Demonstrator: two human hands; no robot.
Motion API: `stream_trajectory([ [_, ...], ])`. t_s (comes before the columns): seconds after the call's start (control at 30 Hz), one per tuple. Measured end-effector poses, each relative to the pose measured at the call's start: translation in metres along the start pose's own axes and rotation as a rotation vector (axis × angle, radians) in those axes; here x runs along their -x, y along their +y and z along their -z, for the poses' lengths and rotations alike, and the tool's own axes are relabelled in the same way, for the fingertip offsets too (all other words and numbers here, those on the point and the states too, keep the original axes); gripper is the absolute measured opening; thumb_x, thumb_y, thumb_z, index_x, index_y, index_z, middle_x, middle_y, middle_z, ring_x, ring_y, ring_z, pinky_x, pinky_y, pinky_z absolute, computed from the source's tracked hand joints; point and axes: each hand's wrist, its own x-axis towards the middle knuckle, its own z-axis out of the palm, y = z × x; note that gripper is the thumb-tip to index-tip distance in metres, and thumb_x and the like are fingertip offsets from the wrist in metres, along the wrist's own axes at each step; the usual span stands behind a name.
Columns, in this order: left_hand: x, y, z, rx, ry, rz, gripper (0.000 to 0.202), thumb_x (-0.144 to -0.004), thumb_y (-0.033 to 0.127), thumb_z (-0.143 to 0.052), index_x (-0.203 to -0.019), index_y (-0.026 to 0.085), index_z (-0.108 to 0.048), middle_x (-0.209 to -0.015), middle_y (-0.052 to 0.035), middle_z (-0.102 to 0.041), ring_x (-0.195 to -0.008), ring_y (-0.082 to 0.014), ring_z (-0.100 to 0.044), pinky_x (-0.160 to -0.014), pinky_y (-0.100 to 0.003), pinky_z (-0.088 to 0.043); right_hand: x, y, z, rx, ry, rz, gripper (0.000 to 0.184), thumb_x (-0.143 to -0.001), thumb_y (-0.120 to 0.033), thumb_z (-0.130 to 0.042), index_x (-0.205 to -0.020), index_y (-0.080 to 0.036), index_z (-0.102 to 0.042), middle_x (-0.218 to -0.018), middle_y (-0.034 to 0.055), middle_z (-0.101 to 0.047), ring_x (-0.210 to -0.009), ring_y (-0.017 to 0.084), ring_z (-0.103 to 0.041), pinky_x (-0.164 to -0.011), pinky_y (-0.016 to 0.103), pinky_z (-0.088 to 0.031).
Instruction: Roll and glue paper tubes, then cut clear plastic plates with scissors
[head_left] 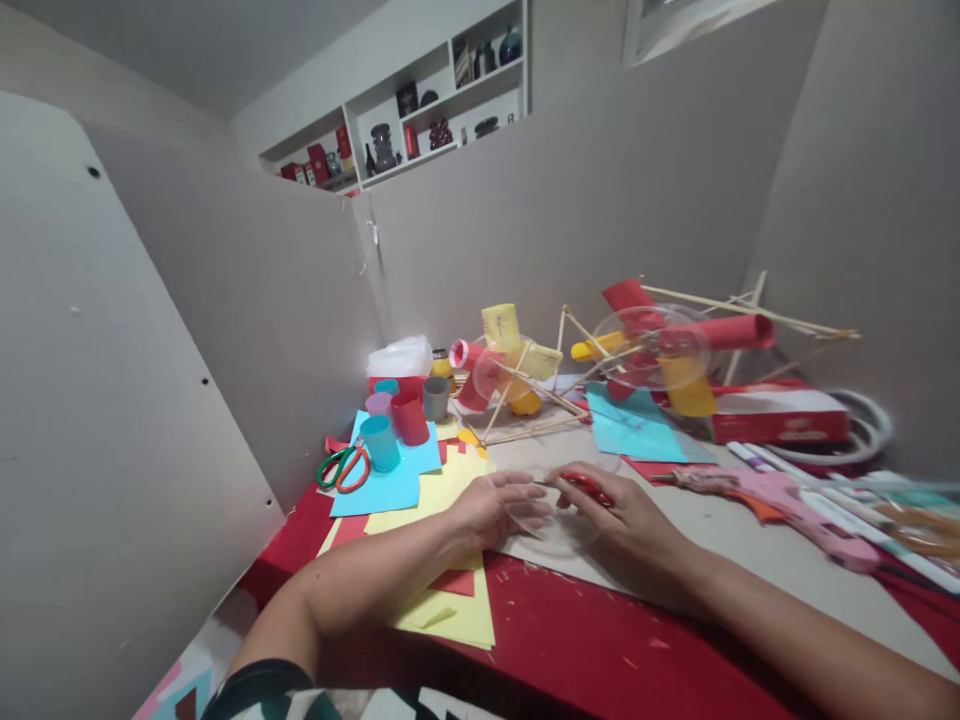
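My left hand (499, 508) grips the left edge of a clear plastic disc (559, 535), its fingers showing through the plastic. My right hand (619, 510) is closed around a small tool with a red handle (587, 487). A thin tip points left from that tool, close to the disc's upper edge; its exact kind cannot be made out. Both hands are above a grey board (720, 520). By my left forearm lie yellow sheets (472, 600) with red paper pieces on and under them.
Scissors (352, 468) and paper cylinders (381, 443) rest on blue paper at left. Behind stand two stick frames bearing paper-tube wheels (502, 365) (652, 345). A pink glue gun (787, 505), markers (862, 520), a red-white box (780, 415) and a coiled tube (874, 425) are at right.
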Motion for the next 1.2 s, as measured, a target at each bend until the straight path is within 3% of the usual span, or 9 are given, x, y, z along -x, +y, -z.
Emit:
stream_trajectory([
  [0.23,-0.002,0.000,0.001,0.013,-0.016,0.005,0.036,-0.067,0.009,-0.089,-0.096,0.012,-0.068,-0.084,-0.0093,-0.077,-0.069,-0.0190,-0.075,-0.064,-0.027,-0.057,0.000,-0.001,-0.001,0.016,0.021,0.038,0.029,-0.098,-0.043,-0.052,-0.084,-0.022,-0.065,-0.071,0.0048,-0.069,-0.066,0.020,-0.068,-0.065,0.034,-0.054],
  [0.5,-0.001,0.003,-0.001,-0.002,-0.020,0.017,0.029,-0.072,0.007,-0.086,-0.096,0.011,-0.071,-0.089,-0.0093,-0.078,-0.070,-0.0179,-0.075,-0.065,-0.027,-0.059,0.002,0.005,0.001,0.028,-0.011,0.036,0.029,-0.099,-0.042,-0.050,-0.088,-0.021,-0.065,-0.084,0.0080,-0.071,-0.075,0.020,-0.068,-0.070,0.033,-0.055],
  [1.2,-0.001,0.010,-0.009,-0.069,0.000,0.021,0.020,-0.082,0.001,-0.072,-0.100,0.009,-0.070,-0.093,-0.0097,-0.078,-0.073,-0.0176,-0.075,-0.065,-0.028,-0.060,0.000,0.011,0.004,0.047,-0.006,0.109,0.026,-0.101,-0.039,-0.050,-0.091,-0.019,-0.063,-0.081,0.0048,-0.067,-0.074,0.017,-0.065,-0.073,0.030,-0.051],
])
